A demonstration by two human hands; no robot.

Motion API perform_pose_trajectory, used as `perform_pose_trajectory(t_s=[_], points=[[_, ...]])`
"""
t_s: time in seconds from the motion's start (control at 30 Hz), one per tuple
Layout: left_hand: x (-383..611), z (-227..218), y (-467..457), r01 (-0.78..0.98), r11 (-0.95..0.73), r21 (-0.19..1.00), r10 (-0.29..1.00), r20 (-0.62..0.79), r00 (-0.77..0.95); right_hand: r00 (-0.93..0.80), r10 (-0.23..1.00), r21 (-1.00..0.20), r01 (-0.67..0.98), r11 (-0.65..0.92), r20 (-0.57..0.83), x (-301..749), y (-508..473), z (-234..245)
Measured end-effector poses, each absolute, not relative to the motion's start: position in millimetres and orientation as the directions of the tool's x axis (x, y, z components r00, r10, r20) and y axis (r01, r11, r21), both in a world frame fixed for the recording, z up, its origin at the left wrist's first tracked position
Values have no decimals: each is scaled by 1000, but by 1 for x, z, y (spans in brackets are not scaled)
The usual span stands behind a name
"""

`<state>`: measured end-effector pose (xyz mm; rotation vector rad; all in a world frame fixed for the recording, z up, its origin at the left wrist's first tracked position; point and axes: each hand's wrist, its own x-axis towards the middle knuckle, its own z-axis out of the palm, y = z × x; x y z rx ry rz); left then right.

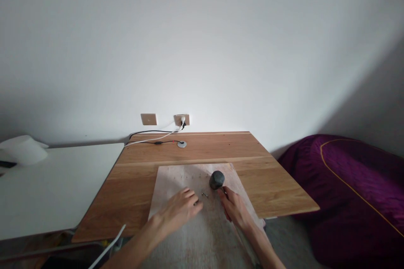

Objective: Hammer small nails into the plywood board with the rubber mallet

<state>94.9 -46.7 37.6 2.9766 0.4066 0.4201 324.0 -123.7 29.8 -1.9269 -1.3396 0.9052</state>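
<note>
A pale wooden board [176,180] lies on the brown wooden desk [135,189]. A row of small nails stands along the board's far part. My right hand [235,208] is closed round the handle of a hammer whose dark round head [216,179] rests on the board. My left hand [178,210] lies on the board with curled fingers, its fingertips beside a small loose nail [204,194]. Whether the fingers pinch anything is hidden.
A white table [53,185] adjoins the desk on the left, with a white object [23,149] on it. Wall sockets [181,119] with black and white cables sit behind the desk. A purple beanbag [347,189] lies at the right.
</note>
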Motion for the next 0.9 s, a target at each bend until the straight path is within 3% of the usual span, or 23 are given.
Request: perform_pose_trajectory(t_s=[0.07, 0.13, 0.2, 0.3, 0.37, 0.43, 0.63, 0.9], points=[[98, 34, -50, 248, -966, 80, 260, 237, 936, 253, 948, -796, 526, -301, -192, 323, -124, 31], [99, 32, -45, 255, -961, 109, 274, 247, 929, 249, 950, -799, 522, -297, -191, 323, -124, 32], [97, 30, -32, 296, -927, 230, 357, 302, 884, 247, 950, -803, 516, -297, -192, 323, -125, 33], [91, 25, -4, 438, -749, 497, 647, 405, 646, 251, 947, -809, 504, -303, -199, 323, -125, 32], [89, 19, 15, 461, -586, 666, 801, 390, 455, 245, 950, -813, 501, -295, -194, 324, -125, 31], [90, 12, 28, 462, -493, 737, 861, 340, 377, 237, 953, -815, 502, -288, -191, 324, -125, 30], [99, -3, 35, 444, -442, 779, 880, 280, 385, 248, 949, -821, 489, -295, -194, 325, -123, 24], [99, -6, 32, 475, -506, 720, 851, 325, 413, 252, 950, -825, 486, -289, -184, 323, -125, 27]])
